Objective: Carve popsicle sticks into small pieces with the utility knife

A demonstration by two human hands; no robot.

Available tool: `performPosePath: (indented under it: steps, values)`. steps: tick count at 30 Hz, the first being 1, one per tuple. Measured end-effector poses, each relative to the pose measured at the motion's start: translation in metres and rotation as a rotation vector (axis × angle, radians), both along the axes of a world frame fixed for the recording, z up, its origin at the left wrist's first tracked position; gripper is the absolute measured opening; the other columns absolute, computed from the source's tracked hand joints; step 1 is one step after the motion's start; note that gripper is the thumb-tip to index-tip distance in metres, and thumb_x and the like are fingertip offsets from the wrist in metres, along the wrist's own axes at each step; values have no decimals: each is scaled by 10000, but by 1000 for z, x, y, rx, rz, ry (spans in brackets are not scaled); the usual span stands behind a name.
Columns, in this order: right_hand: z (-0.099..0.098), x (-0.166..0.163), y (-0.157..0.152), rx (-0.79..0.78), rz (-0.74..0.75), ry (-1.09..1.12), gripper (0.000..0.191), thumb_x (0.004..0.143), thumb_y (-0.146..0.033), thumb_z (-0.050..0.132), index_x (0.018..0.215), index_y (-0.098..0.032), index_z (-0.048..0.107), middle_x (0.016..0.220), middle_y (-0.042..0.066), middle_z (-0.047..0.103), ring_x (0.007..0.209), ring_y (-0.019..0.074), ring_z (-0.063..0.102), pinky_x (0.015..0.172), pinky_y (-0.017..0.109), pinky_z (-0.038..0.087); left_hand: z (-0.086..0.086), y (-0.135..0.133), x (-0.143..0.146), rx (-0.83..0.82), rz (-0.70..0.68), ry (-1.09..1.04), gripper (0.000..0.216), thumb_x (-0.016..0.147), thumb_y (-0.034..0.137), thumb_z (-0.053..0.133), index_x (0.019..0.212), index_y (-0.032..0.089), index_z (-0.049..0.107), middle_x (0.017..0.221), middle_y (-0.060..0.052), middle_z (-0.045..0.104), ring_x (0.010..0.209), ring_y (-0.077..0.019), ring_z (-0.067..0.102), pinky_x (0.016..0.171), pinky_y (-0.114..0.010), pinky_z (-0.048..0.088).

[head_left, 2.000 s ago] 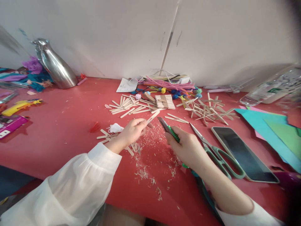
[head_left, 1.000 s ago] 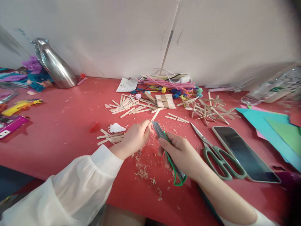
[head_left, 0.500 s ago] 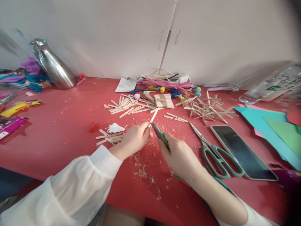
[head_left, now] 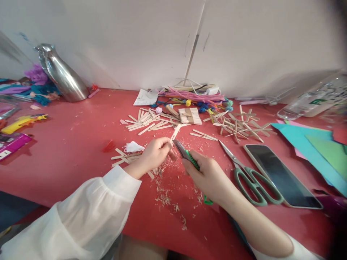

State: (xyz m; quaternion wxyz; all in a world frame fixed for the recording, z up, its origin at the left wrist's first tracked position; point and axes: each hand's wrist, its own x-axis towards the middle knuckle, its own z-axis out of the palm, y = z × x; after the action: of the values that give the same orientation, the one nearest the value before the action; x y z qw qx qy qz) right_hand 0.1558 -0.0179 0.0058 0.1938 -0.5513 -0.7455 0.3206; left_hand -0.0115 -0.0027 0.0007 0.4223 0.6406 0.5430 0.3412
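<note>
A pale wooden craft stick (head_left: 176,132) is pinched in my left hand (head_left: 157,153), its far end pointing up and away. There is a small dark slot or mark on the stick near my fingertips. My right hand (head_left: 207,171) is wrapped round a utility knife (head_left: 191,159) with a green and dark handle. The blade tip lies right beside the stick, close to my left fingers; I cannot tell whether it touches. Wood shavings (head_left: 164,198) are scattered on the red table (head_left: 81,144) below both hands. Several craft sticks (head_left: 126,157) lie beside my left wrist, partly hidden.
Loose sticks (head_left: 148,121), a banded stick bundle (head_left: 189,116) and a heap of joined sticks (head_left: 240,124) lie beyond my hands. Scissors (head_left: 251,182) and a phone (head_left: 282,177) are at the right, coloured paper (head_left: 300,144) behind. A steel jug (head_left: 63,77) stands back left.
My right hand and the knife have shifted slightly right, the blade drawing back a little. The stick in my left hand now shows its flat side more, and my left hand has moved slightly left.
</note>
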Motion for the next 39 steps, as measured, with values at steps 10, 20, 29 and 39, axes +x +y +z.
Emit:
performPosePath:
  steps: [10,20,29,39]
  values:
    - [0,6,10,99,-7,-93,222,795,-411,363,651,-242,352,521,-40,412,473,134,399,479,240,275,3,0,1,-45,4,-79,227,874,231,393,697,167,521,505,36,536,438,-80,443,482,-196,355]
    - [2,7,9,149,39,-133,199,779,-383,392,643,-238,394,499,-44,383,453,125,361,472,237,260,4,1,0,-48,53,-189,232,830,212,388,651,165,528,465,49,414,449,-91,382,466,-217,299]
    - [4,9,11,174,16,-116,211,779,-393,402,637,-237,410,502,-35,436,450,125,391,468,235,276,5,0,1,-69,43,-196,220,817,196,379,625,175,486,497,45,415,441,-90,358,462,-226,286]
    - [2,10,13,121,-87,20,223,752,-408,473,618,-233,440,481,-44,416,453,127,398,474,247,271,6,-1,1,-103,39,-206,212,829,178,372,824,160,584,496,48,433,455,-93,381,464,-213,305]
